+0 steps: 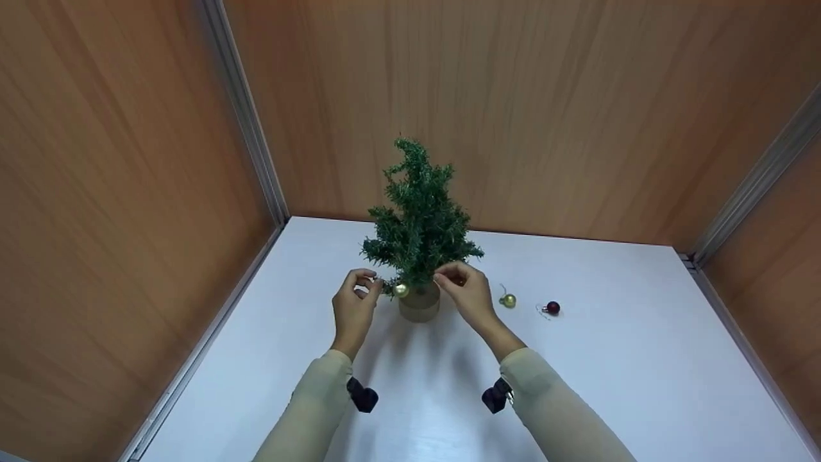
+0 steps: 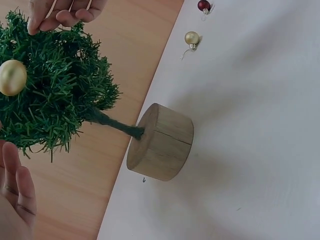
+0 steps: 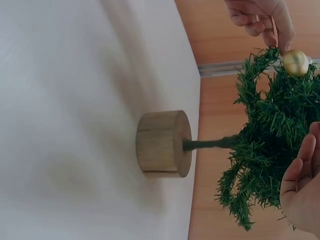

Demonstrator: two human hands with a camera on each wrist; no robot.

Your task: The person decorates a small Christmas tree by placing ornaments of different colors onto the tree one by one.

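A small artificial Christmas tree (image 1: 420, 224) with green tinsel needles stands upright on a round wooden base (image 2: 165, 145). Low on its front left, a gold bauble (image 1: 401, 290) hangs against the needles, between the hands. My left hand (image 1: 354, 311) pinches the tip of a low branch (image 3: 272, 52) beside that bauble, thumb and forefinger close together. On the other side, my right hand (image 1: 471, 295) has thumb and forefinger tips together at the front right foliage, pinching a branch; the needles partly hide the grip. Its other fingers curl loosely in the right wrist view.
Right of the tree, a second gold bauble (image 1: 508, 300) with a string loop lies on the white table (image 1: 609, 359). A dark red bauble (image 1: 553, 308) lies farther right. Wood-grain panels (image 1: 545, 115) enclose the table behind and at both sides.
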